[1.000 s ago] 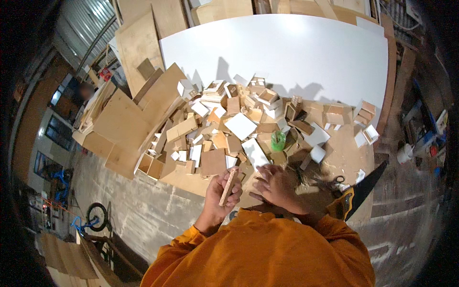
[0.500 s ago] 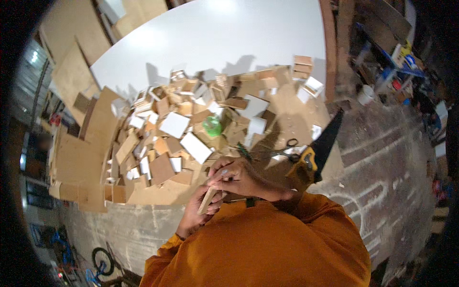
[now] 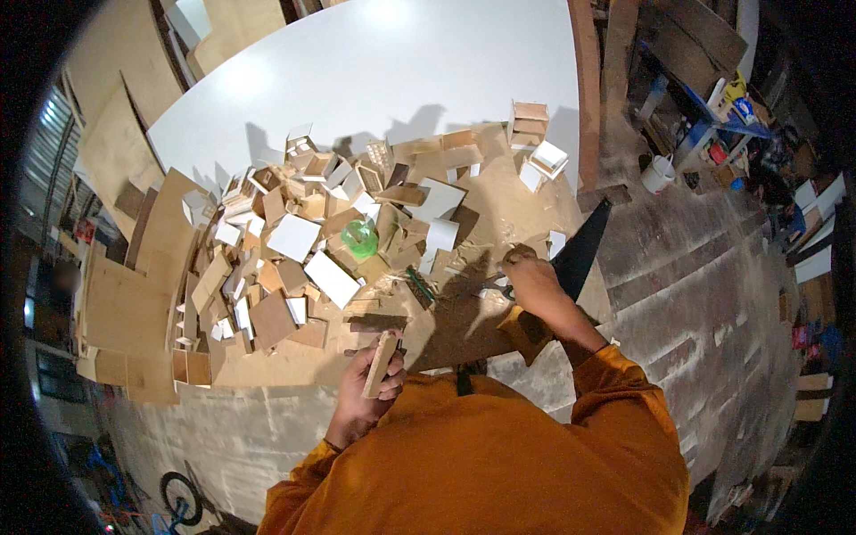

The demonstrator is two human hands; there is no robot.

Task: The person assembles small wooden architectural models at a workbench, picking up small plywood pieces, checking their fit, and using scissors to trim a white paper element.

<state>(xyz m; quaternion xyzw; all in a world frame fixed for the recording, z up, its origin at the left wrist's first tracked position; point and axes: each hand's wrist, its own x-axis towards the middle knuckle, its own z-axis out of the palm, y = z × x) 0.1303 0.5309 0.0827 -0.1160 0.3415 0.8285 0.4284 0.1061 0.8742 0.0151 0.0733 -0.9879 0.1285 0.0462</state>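
head view: left hand point(image 3: 367, 385) still grips small wood block point(image 3: 381, 363) at lower centre. right hand point(image 3: 528, 278) has left it and reached right of centre, closing on scissors point(image 3: 496, 285) beside the scrap pile point(image 3: 312, 259).

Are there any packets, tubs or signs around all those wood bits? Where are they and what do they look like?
Green plastic bag or wrapper: crumpled, among the wood scraps in the middle of the pile.
White bucket: round, on the floor at the right, beside the long wooden plank.
Yellow packet: small, on the blue stand at the far right; details too small to tell.
No signs or screens show clearly.
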